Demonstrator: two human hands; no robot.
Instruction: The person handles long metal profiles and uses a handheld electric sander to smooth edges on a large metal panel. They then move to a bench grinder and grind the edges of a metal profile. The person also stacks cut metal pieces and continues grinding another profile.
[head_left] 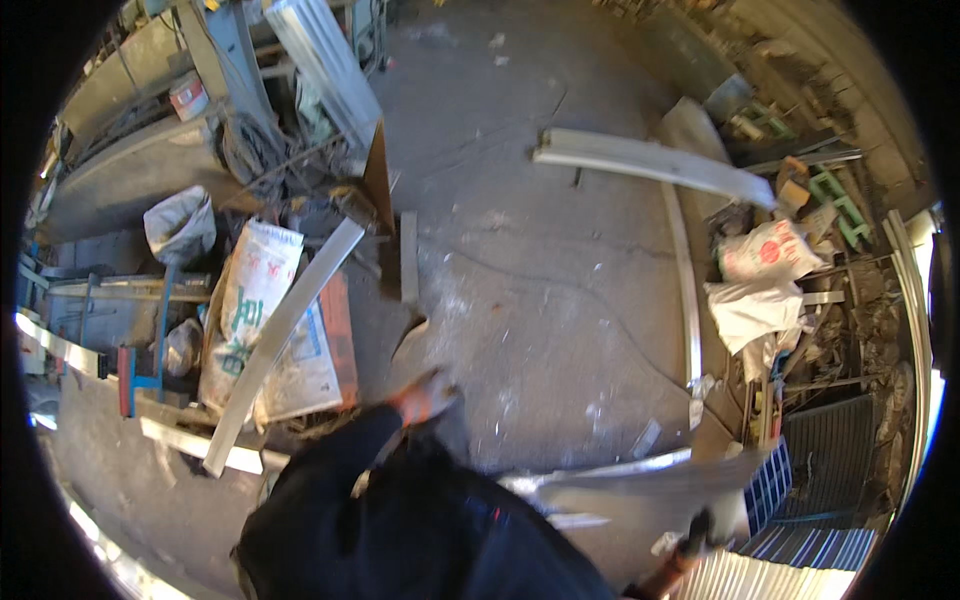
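Observation:
My left hand, in an orange and dark glove, is in front of my body over the concrete floor. Its fingers are blurred, and I make out nothing in them. Low on the right, my right hand in a dark glove is at the lower edge of a long grey metal sheet. The sheet is smeared by motion while the floor around it is sharp, and the hand appears closed on its edge. Part of the right hand's grip is hidden.
A pale metal beam leans across printed sacks on the left. Ahead to the right lies a metal channel, near a long strip. White sacks and scrap line the right side. A thin cable crosses the floor.

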